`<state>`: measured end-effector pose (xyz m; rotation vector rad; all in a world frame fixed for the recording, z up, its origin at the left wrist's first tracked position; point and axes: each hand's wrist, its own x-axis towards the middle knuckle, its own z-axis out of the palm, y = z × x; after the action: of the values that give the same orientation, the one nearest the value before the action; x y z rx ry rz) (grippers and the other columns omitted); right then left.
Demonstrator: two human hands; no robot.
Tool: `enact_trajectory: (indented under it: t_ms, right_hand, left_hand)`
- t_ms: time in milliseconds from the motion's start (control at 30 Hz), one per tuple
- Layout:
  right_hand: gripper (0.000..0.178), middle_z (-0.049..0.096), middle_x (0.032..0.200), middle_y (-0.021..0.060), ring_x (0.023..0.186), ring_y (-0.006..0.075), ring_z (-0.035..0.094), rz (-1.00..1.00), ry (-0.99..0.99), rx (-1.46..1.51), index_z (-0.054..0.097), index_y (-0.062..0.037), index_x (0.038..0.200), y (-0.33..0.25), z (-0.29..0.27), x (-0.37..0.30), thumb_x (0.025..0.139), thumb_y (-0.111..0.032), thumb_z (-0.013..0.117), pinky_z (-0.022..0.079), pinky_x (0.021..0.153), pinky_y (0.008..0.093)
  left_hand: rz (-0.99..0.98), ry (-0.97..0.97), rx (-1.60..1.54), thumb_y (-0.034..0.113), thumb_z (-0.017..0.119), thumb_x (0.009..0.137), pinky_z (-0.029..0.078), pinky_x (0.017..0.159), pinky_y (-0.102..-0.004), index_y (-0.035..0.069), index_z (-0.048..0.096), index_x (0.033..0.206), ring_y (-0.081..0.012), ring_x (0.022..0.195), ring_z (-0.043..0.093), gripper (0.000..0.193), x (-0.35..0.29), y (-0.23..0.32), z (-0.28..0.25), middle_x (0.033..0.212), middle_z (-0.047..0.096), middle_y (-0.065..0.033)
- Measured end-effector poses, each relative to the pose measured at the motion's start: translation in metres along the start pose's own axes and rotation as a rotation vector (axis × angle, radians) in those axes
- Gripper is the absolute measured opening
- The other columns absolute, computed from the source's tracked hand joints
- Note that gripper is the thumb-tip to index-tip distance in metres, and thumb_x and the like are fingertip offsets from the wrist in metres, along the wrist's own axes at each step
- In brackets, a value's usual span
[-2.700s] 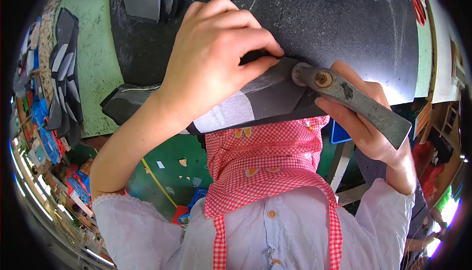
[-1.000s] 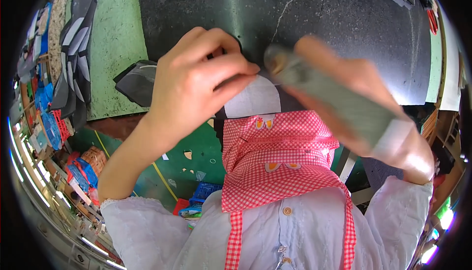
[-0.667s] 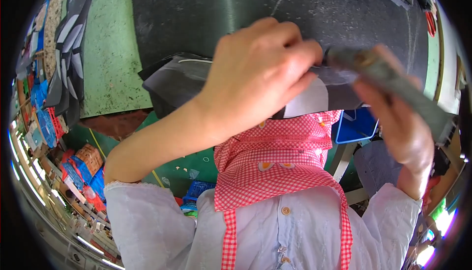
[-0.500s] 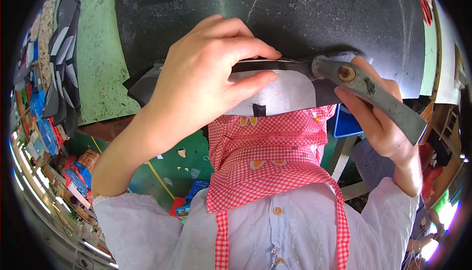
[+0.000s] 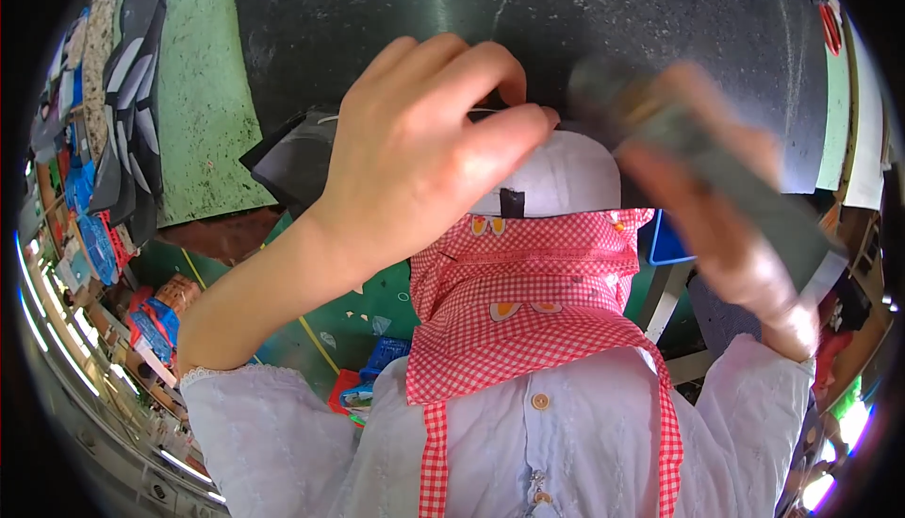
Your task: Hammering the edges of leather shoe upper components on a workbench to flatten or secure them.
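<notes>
A black sheet piece, perhaps leather, with a pale grey rounded patch [image 5: 577, 174] lies at the near edge of the dark work surface. A small black tab shows on the patch's near edge. Across the piece bends my left hand [image 5: 415, 141], thumb and forefinger pinched at its far edge; the fingers hide much of that edge. My right hand [image 5: 721, 221], smeared by motion, grips a hammer [image 5: 745, 188] to the right of the patch. The hammer's grey metal head is raised over the surface, and its handle is hidden behind the head and fingers.
A dark slab [image 5: 660, 28] covers most of the bench, over a green sheet [image 5: 203, 94]. Dark cut pieces [image 5: 132, 103] are stacked at the left, and others lie along the far edge. A red checked apron [image 5: 528, 329] hangs below the bench edge.
The hammer has left the black piece's edge and swung up, now blurred. My left thumb and forefinger have drawn together, moving slightly right along the edge. The whole view has shifted a little.
</notes>
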<state>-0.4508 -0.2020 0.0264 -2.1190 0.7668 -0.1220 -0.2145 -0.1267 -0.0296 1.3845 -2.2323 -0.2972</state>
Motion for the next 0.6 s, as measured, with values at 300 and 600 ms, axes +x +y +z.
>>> enact_trajectory:
  t_ms: [300, 600]
  right_hand:
    - [0.023, 0.066, 0.08, 0.0112, 0.061, 0.027, 0.065, 0.113, -0.045, 0.174, 0.065, 0.0025, 0.107, 0.0, 0.014, 0.007, 0.093, -0.014, 0.07, 0.047, 0.055, 0.0369]
    - [0.017, 0.064, 0.083, 0.0165, 0.074, 0.0244, 0.072, 0.084, -0.145, 0.01, 0.061, 0.0051, 0.108, -0.016, 0.025, 0.021, 0.097, -0.007, 0.065, 0.054, 0.064, 0.0364]
  left_hand:
    - [-0.103, -0.044, -0.043, 0.008, 0.083, 0.069, 0.047, 0.071, -0.0346, 0.011, 0.079, 0.087, -0.0213, 0.081, 0.061, 0.019, -0.016, -0.006, -0.013, 0.088, 0.063, -0.0017]
    - [-0.089, -0.025, -0.001, 0.008, 0.084, 0.068, 0.049, 0.074, -0.0349, 0.011, 0.077, 0.085, -0.0222, 0.085, 0.06, 0.019, -0.036, -0.013, -0.023, 0.088, 0.064, -0.0025]
